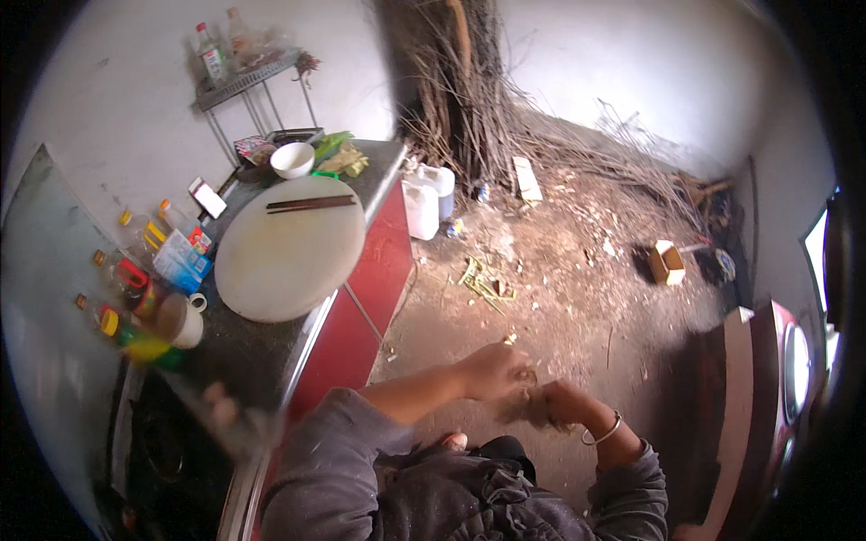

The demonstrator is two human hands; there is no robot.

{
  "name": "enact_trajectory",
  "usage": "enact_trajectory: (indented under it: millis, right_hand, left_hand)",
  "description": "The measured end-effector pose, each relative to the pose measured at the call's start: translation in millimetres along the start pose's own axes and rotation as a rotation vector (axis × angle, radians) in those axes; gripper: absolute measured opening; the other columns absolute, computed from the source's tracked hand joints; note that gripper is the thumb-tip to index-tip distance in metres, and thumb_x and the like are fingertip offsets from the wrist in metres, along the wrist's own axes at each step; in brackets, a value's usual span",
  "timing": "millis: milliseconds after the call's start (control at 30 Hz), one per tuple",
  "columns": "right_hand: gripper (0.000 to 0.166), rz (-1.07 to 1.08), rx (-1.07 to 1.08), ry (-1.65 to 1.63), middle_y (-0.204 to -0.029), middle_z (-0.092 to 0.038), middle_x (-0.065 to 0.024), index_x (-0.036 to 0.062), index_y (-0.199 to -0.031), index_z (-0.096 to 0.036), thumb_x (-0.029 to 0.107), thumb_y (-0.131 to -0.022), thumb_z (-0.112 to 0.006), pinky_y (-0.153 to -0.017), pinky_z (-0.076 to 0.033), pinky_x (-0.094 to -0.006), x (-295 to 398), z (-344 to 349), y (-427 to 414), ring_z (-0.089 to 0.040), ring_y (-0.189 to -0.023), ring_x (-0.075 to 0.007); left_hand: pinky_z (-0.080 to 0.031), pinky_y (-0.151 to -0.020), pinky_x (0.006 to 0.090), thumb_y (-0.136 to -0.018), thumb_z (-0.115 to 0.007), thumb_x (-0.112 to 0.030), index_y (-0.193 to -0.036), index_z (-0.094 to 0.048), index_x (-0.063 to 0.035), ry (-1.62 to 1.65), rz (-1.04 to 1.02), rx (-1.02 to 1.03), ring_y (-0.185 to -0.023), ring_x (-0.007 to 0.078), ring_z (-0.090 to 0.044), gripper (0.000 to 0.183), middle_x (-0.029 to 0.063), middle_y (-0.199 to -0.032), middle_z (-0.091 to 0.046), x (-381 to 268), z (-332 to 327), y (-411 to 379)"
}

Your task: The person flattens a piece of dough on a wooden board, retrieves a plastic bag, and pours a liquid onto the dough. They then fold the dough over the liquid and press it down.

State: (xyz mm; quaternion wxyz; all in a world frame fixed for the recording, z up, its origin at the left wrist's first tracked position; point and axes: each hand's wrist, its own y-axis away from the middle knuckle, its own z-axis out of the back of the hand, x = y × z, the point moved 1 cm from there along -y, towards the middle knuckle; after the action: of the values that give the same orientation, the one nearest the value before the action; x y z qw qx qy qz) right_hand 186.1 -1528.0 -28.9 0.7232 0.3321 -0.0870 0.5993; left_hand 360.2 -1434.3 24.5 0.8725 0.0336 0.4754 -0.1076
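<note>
My left hand (497,372) and my right hand (565,404) are close together in front of my body, over the floor. Both are closed around a blurred brownish bundle (519,406) that stretches between them; its material cannot be made out. A light bangle (603,433) circles my right wrist. To the left, a round whitish cutting board (291,260) lies on the dark counter (260,355), with dark chopsticks (311,203) near its far edge. Behind the board are a white bowl (293,160) and green leaves (333,143).
Bottles and a white mug (187,323) line the counter's left side; a phone (208,197) leans by the wall. Plastic jugs (421,208) stand beside the red cabinet (379,260). Piled branches (460,101) and a cardboard box (667,263) are farther off.
</note>
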Motion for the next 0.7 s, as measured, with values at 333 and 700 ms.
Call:
enact_trajectory:
  millis: [333, 700]
  right_hand:
    - [0.045, 0.365, -0.239, -2.05, -0.09, -0.053, -0.0118, 0.0045, -0.111, -0.042, 0.032, -0.076, -0.047, -0.062, -0.048, -0.034, -74, 89, -133, -0.054, -0.075, -0.0234]
    - [0.033, 0.242, -0.613, -1.053, -0.087, -0.055, -0.0071, -0.0022, -0.096, -0.051, 0.024, -0.084, -0.034, -0.069, -0.043, -0.0276, -68, 215, -299, -0.052, -0.079, -0.0148]
  left_hand:
    - [-0.043, -0.056, 0.0219, -0.075, -0.059, -0.012, -0.086, -0.059, 0.0001, 0.844, 0.353, -0.71, -0.064, 0.0094, -0.053, 0.016, 0.0043, -0.074, -0.059, 96, 59, -76]
    - [-0.041, -0.074, 0.026, -0.075, -0.059, -0.02, -0.101, -0.05, 0.0014, 1.022, 0.262, -1.032, -0.083, 0.0135, -0.052, 0.035, 0.0066, -0.092, -0.055, 174, 185, -135]
